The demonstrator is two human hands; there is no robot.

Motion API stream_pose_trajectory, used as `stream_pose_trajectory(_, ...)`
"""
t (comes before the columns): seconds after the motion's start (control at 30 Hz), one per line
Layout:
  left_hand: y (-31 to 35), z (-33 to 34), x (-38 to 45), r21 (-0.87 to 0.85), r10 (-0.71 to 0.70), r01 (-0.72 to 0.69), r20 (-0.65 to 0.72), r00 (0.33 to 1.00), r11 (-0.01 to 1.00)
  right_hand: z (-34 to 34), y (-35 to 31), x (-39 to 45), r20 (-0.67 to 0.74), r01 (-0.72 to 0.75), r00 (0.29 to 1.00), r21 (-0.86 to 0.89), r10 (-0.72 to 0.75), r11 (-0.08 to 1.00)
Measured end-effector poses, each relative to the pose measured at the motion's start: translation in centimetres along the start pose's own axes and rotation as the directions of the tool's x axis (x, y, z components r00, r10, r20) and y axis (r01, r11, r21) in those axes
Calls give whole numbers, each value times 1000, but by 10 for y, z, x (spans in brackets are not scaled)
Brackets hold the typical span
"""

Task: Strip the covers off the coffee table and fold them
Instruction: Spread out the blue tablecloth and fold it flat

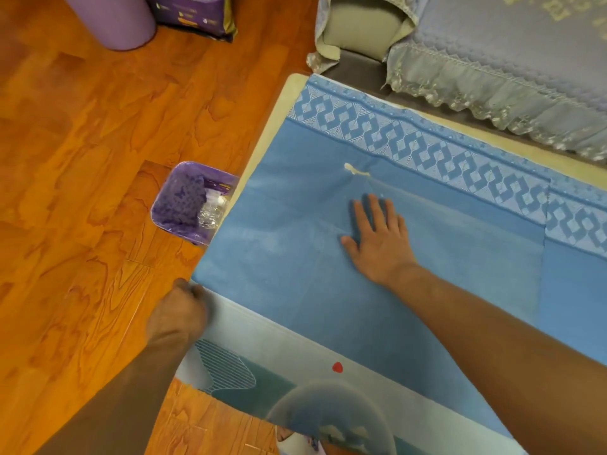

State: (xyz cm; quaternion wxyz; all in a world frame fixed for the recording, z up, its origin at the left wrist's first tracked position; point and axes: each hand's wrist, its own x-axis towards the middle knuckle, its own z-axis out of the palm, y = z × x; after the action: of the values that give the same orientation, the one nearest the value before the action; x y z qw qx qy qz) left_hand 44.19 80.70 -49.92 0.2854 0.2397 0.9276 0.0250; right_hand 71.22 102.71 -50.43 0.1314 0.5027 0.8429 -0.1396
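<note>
Blue cover [295, 244] lies spread on the counter [262, 149], over a printed cover [279, 366]. Right hand [377, 241] presses flat on it, fingers straight; left hand [180, 310] pinches its near-left corner.

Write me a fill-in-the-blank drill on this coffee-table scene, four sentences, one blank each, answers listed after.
1. The right hand lies flat, fingers spread, on the plain ____ fabric cover.
2. The left hand grips that cover at its near ____.
3. On the orange wooden floor beside the table stands a small ____ bin holding a clear plastic bottle.
4. The printed mat under the cover shows a small ____ dot.

Missing words: blue; corner; purple; red
</note>
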Motion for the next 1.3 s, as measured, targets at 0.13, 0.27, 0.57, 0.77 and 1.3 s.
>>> stream_pose_trajectory(0.13, -5, 7, 2, -31, -18, 16, -37, 999, 999, 20, -57, 21, -58, 527, 835, -197, -547, 827)
stream_pose_trajectory(0.27, -13, 11, 5, -61, -10, 8, -35, 999, 998, 38, -63, 46, 107, 815, 567, -220, -817, 536)
stream_pose_trajectory(0.57, 29, 5, -2, 131, -40, 74, -243, 969, 989, -67, 35, 229, 14, 159, 987, -143, -159, 977)
stream_pose_trajectory(0.77, 121, 33, 3, 259, 557, -524, -73, 827, 812, -51, 18, 227, 0, 70, 998, -60, -70, 996)
stream_pose_trajectory(1.3, 138, 67, 14, 395, 550, -509, 12, 835, 765, -58, 37, 229, -132, 59, 990, 20, -56, 998)
